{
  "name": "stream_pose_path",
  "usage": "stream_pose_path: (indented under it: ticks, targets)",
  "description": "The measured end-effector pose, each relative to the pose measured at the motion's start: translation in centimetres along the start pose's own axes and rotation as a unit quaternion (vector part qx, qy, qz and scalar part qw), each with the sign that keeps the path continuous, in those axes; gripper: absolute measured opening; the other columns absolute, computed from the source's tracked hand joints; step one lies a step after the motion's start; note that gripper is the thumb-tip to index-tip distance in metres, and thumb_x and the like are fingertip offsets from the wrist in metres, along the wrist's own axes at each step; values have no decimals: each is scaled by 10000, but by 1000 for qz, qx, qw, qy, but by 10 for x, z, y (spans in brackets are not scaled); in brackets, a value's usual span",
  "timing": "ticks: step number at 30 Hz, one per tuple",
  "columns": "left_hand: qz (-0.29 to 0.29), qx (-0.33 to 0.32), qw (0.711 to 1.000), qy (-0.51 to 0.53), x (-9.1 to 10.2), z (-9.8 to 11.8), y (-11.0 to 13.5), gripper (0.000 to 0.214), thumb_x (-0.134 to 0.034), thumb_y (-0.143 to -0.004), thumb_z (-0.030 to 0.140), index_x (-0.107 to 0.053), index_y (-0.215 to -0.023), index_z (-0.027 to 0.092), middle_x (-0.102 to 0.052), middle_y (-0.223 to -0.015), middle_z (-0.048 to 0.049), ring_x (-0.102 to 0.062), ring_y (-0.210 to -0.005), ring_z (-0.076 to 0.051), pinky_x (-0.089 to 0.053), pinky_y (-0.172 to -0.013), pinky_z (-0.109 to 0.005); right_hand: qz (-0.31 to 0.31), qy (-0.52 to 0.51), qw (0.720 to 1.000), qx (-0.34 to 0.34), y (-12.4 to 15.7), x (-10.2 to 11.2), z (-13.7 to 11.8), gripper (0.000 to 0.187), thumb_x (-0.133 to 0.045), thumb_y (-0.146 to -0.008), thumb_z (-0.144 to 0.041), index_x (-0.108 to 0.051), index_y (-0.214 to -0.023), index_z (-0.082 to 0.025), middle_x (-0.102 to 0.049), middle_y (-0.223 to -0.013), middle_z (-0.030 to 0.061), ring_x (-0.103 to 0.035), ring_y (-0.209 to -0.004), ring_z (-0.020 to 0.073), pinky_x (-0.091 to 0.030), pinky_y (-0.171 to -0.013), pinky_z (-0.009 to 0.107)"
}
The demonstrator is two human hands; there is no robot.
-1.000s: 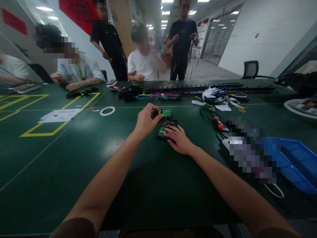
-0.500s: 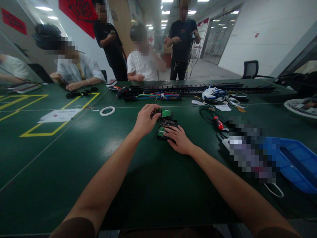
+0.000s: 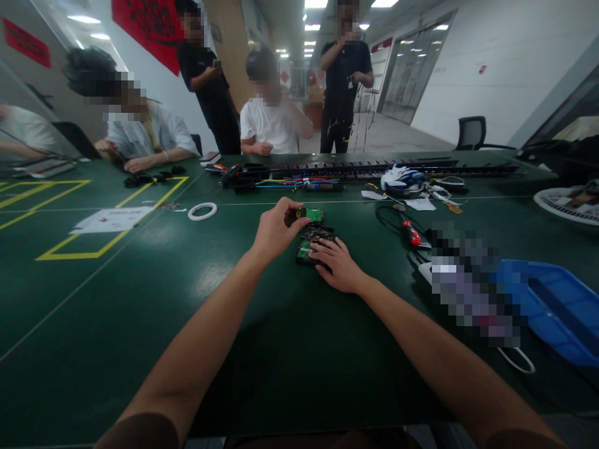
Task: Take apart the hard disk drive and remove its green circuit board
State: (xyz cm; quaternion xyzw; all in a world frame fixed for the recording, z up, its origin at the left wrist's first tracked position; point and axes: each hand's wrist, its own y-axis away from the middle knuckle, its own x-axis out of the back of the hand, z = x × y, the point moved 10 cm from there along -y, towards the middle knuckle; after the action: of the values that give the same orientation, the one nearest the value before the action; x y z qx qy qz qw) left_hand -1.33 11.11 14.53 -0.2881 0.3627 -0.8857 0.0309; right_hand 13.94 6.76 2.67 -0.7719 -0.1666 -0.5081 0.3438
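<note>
A small black device with green circuit boards [image 3: 309, 242] lies on the dark green table [image 3: 140, 299] in front of me. My right hand [image 3: 337, 265] rests flat on its near end, fingers stretched out and pressing it down. My left hand [image 3: 276, 229] is curled in a pinch around a small dark tool [image 3: 297, 214] that touches the far part of the device, beside a separate green circuit board [image 3: 314, 215].
A red-handled screwdriver [image 3: 412, 232] and black cables lie to the right, with a blue tray [image 3: 556, 305] beyond. A white tape ring [image 3: 203, 211] and a paper sheet [image 3: 112, 219] lie left. Cables, a long black strip and gloves [image 3: 400, 176] line the far edge. Several people sit or stand across the table.
My left hand has shifted slightly over the far part of the device, its grip on the tool turning. My right hand stays put. The standing people have raised their arms.
</note>
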Motion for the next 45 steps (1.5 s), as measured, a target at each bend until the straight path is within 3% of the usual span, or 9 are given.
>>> stream_pose_path:
  ticks: [8, 21, 36, 42, 45]
  targets:
    - [10, 4, 1000, 15, -2, -2, 0, 305, -745, -868, 182, -595, -1128, 240, -730, -1059, -44, -723, -923, -188, -600, -859, -362, -2, -8, 1000, 0, 0, 2, -1, 433, -576, -973, -245, -609, -1402, -286, -495, -1592, 60, -346, -1525, 308, -147, -1247, 662]
    - [-16, 9, 1000, 5, -3, -2, -1, 283, -690, -888, 166, -597, -1141, 251, -729, -1039, -36, -711, -930, -182, -606, -860, -355, 3, -22, 1000, -7, 0, 1, 0, 482, -602, -951, -286, -583, -1432, -283, -449, -1622, 65, -327, -1537, 305, -138, -1254, 654]
    - [0, 11, 1000, 22, -2, -1, -1, 269, -681, -881, 157, -596, -1124, 234, -729, -1044, -46, -720, -937, -186, -609, -865, -358, -1, -19, 1000, -8, 0, 2, -1, 490, -597, -958, -306, -565, -1446, -281, -439, -1629, 73, -321, -1542, 299, -132, -1259, 641]
    - [8, 7, 1000, 24, 1, 3, -1, 269, -678, -880, 153, -599, -1126, 228, -726, -1046, -52, -718, -934, -181, -609, -872, -355, 46, -18, 999, -21, -1, 13, 1, 441, -567, -993, -396, -580, -1417, -275, -507, -1578, 74, -368, -1511, 300, -179, -1259, 608]
    - [9, 10, 1000, 24, 1, 4, -1, 267, -681, -883, 171, -595, -1129, 227, -725, -1066, -56, -712, -920, -177, -608, -877, -360, 116, -9, 989, -94, 6, 32, 27, 365, -484, -1030, -353, -620, -1342, -221, -610, -1453, 111, -506, -1386, 293, -333, -1206, 529]
